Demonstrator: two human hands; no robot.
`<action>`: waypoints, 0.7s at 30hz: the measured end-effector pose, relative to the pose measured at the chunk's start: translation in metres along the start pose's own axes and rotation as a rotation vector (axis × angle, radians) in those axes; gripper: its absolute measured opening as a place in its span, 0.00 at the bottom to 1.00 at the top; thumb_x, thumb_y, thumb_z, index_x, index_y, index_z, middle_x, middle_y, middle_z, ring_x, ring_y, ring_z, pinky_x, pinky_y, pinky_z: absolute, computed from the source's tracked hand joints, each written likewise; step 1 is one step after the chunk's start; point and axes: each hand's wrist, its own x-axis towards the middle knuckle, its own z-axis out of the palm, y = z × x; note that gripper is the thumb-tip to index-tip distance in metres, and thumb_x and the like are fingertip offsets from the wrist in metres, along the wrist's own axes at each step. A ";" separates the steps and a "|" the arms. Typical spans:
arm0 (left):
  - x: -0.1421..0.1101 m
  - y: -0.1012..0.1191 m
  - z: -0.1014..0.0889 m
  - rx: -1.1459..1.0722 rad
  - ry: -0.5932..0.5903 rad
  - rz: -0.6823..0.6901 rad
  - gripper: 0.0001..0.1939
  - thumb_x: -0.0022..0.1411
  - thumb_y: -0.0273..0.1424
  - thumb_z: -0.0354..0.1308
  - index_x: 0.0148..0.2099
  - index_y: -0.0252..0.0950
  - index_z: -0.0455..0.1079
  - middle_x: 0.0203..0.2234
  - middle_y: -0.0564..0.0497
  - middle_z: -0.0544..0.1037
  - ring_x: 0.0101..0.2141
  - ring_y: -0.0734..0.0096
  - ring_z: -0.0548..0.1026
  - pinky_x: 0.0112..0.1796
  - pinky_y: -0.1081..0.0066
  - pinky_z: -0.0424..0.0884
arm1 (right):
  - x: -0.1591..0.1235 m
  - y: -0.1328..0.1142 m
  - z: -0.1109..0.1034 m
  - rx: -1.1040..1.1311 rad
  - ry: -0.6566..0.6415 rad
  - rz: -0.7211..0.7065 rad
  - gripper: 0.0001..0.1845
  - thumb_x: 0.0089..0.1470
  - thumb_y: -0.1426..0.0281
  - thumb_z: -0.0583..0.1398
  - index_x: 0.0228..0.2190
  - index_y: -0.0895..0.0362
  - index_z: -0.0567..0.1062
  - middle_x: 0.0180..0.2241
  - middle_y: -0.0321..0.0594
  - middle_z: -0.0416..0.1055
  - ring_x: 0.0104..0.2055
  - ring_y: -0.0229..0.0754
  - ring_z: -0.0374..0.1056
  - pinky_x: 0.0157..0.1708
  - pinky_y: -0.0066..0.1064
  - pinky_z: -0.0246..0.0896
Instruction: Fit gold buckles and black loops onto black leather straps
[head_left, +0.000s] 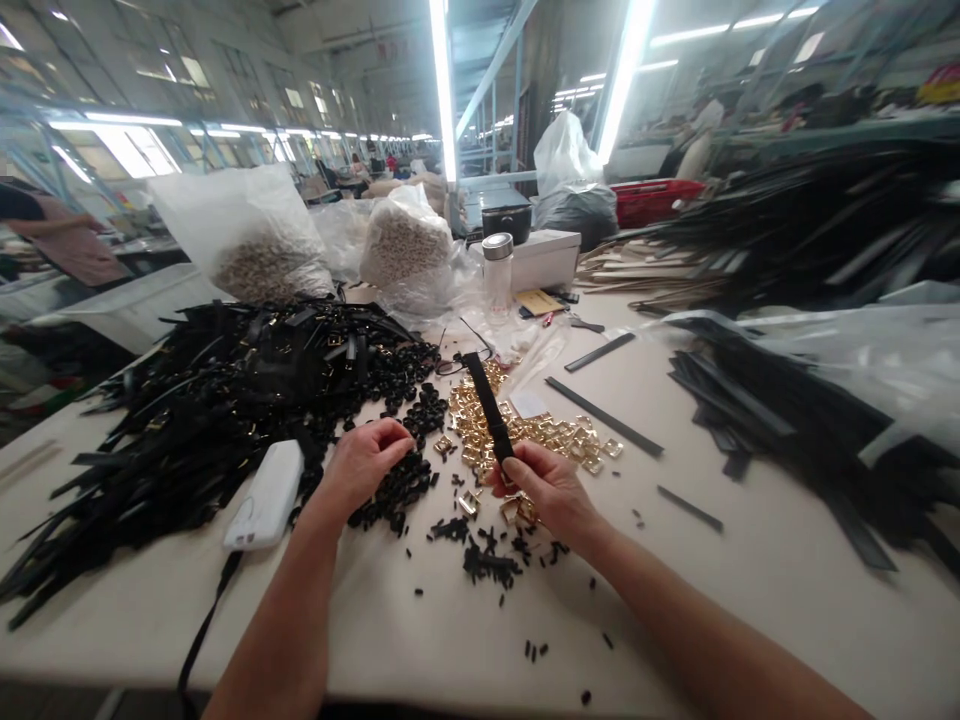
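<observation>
My right hand [544, 487] is closed around the lower end of a black strap [487, 405], thumb on top. The strap points up and away from me over a pile of gold buckles [476, 425], and a band crosses it just above my fingers. My left hand [369, 458] hovers at a heap of small black loops [424, 415]. Its fingers are curled in with thumb and forefinger together; whatever lies between them is hidden. Small black scraps [491, 565] lie on the table in front of my hands.
A large heap of black straps [247, 370] covers the left, with a white power bank [266, 495] and its cable before it. Loose dark strips [604, 415] and stacked strips [787, 420] lie right. Behind stand a glass bottle [498, 280] and filled plastic bags [409, 240].
</observation>
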 end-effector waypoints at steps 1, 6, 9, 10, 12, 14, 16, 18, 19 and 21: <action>0.000 -0.002 -0.003 0.050 -0.010 -0.003 0.09 0.56 0.37 0.59 0.30 0.38 0.75 0.24 0.53 0.78 0.28 0.67 0.72 0.32 0.70 0.64 | 0.000 0.000 0.000 -0.011 -0.008 0.016 0.19 0.52 0.53 0.63 0.30 0.58 0.73 0.30 0.40 0.77 0.29 0.39 0.74 0.32 0.32 0.71; -0.003 0.000 0.000 0.091 -0.111 0.014 0.07 0.54 0.36 0.59 0.28 0.39 0.75 0.25 0.53 0.79 0.27 0.66 0.73 0.31 0.71 0.63 | 0.000 0.002 0.000 -0.067 0.005 0.027 0.20 0.53 0.53 0.61 0.28 0.58 0.69 0.25 0.37 0.75 0.21 0.34 0.70 0.21 0.25 0.65; -0.006 0.000 0.004 0.125 -0.185 0.051 0.07 0.54 0.36 0.60 0.27 0.40 0.76 0.24 0.53 0.79 0.27 0.66 0.73 0.30 0.71 0.62 | 0.000 0.003 -0.001 -0.096 0.018 0.015 0.18 0.54 0.54 0.60 0.27 0.57 0.68 0.23 0.36 0.74 0.19 0.33 0.68 0.18 0.23 0.62; -0.007 0.000 0.005 0.153 -0.210 0.055 0.07 0.53 0.36 0.60 0.28 0.40 0.76 0.24 0.53 0.78 0.26 0.66 0.73 0.30 0.71 0.61 | 0.000 0.003 0.000 -0.110 0.019 0.013 0.18 0.54 0.55 0.60 0.28 0.57 0.68 0.23 0.36 0.74 0.19 0.33 0.68 0.18 0.23 0.62; -0.008 0.000 0.010 0.223 -0.243 0.053 0.05 0.51 0.36 0.62 0.28 0.41 0.76 0.24 0.52 0.78 0.26 0.65 0.72 0.29 0.71 0.60 | 0.000 0.003 0.001 -0.142 0.016 0.009 0.17 0.54 0.56 0.60 0.28 0.57 0.68 0.23 0.36 0.74 0.19 0.33 0.68 0.18 0.23 0.62; -0.010 0.001 0.015 0.275 -0.252 0.058 0.04 0.49 0.34 0.63 0.28 0.41 0.76 0.24 0.51 0.77 0.27 0.65 0.72 0.29 0.70 0.59 | -0.001 0.002 0.002 -0.178 0.011 0.008 0.16 0.54 0.57 0.60 0.27 0.57 0.68 0.23 0.36 0.74 0.19 0.33 0.68 0.18 0.22 0.62; -0.010 0.004 0.021 0.303 -0.248 0.078 0.03 0.50 0.33 0.62 0.27 0.41 0.75 0.25 0.50 0.77 0.28 0.64 0.71 0.30 0.70 0.60 | -0.002 0.001 0.003 -0.206 0.006 0.005 0.15 0.54 0.58 0.60 0.27 0.57 0.68 0.23 0.36 0.74 0.19 0.32 0.68 0.18 0.22 0.61; -0.010 0.006 0.024 0.293 -0.239 0.098 0.04 0.51 0.32 0.60 0.27 0.40 0.75 0.25 0.50 0.77 0.29 0.64 0.72 0.32 0.70 0.60 | -0.002 0.000 0.004 -0.219 0.002 0.004 0.15 0.54 0.59 0.60 0.26 0.57 0.68 0.23 0.36 0.74 0.19 0.32 0.68 0.17 0.21 0.59; -0.010 0.007 0.025 0.269 -0.228 0.098 0.04 0.51 0.32 0.60 0.27 0.40 0.75 0.25 0.50 0.77 0.28 0.64 0.72 0.32 0.70 0.61 | -0.001 0.000 0.003 -0.221 0.003 0.002 0.14 0.54 0.59 0.60 0.26 0.57 0.68 0.23 0.36 0.74 0.19 0.32 0.68 0.16 0.21 0.59; -0.008 0.007 0.024 0.184 -0.213 0.066 0.06 0.52 0.34 0.60 0.27 0.40 0.76 0.24 0.51 0.77 0.27 0.65 0.72 0.31 0.70 0.61 | -0.001 0.000 0.003 -0.224 0.010 -0.002 0.14 0.54 0.59 0.60 0.26 0.57 0.68 0.23 0.36 0.74 0.19 0.32 0.67 0.16 0.21 0.59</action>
